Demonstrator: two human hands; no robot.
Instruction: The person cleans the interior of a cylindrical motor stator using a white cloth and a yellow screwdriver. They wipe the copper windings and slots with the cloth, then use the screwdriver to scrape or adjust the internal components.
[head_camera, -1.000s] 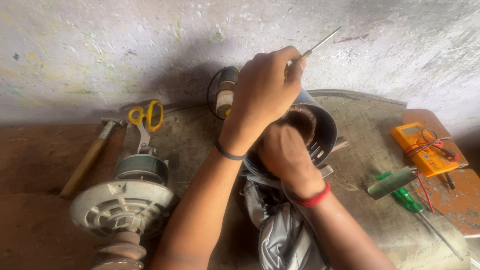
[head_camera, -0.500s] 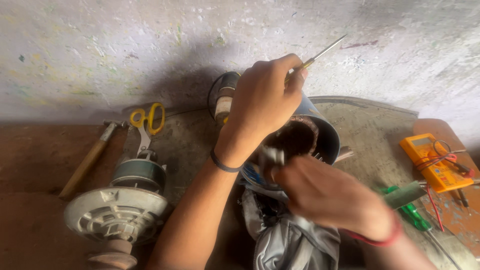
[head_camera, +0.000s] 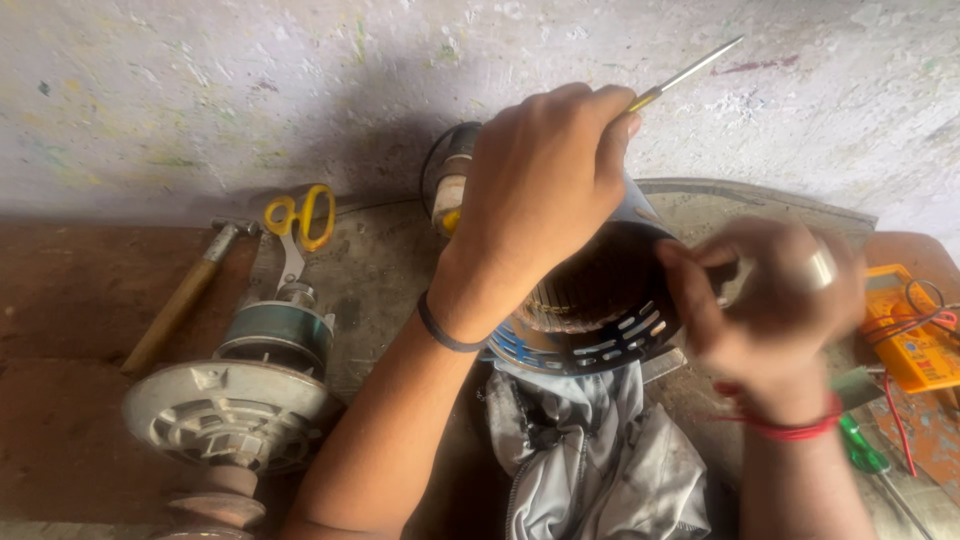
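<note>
Workbench (head_camera: 80, 300): motor housing (head_camera: 610, 320), copper windings (head_camera: 590, 285) inside.

Soft, even daylight, no glare; dim shadow behind the left hand (head_camera: 540, 190); right hand (head_camera: 775, 300) motion-blurred, remainder reasonably sharp.

The left hand (head_camera: 540, 190) is wearing a dark band at the wrist; the right hand (head_camera: 775, 300) is wearing red thread and a ring.
</note>
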